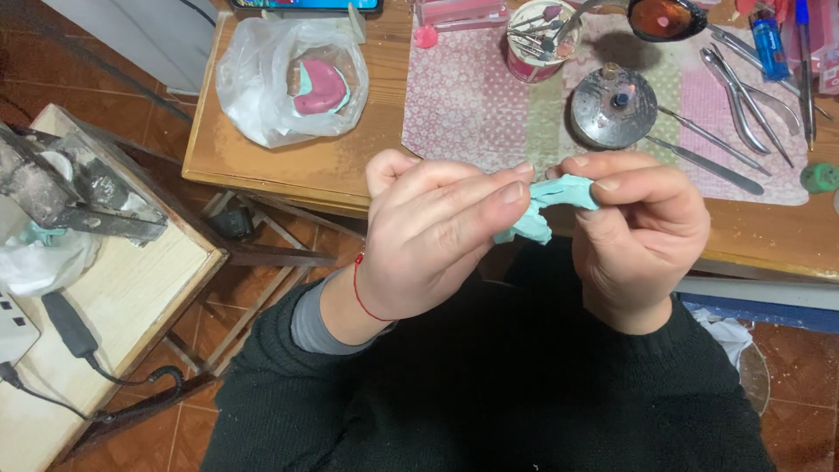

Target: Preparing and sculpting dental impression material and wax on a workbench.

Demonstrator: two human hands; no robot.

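Note:
A small light-green plaster piece (552, 205) is held between both my hands, just in front of the wooden table's edge (288, 179). My left hand (433, 236) grips its left side with the fingers curled over it; a red thread circles that wrist. My right hand (642, 236) pinches its right side between thumb and forefinger. Most of the piece is hidden by my fingers.
On the table lie a patterned cloth (476, 100), a round metal burner with a small flame (613, 107), several metal pliers and hand tools (743, 100), a tin of burs (537, 39) and a plastic bag (262, 96) holding a pink and green piece. A low side table (131, 288) stands to the left.

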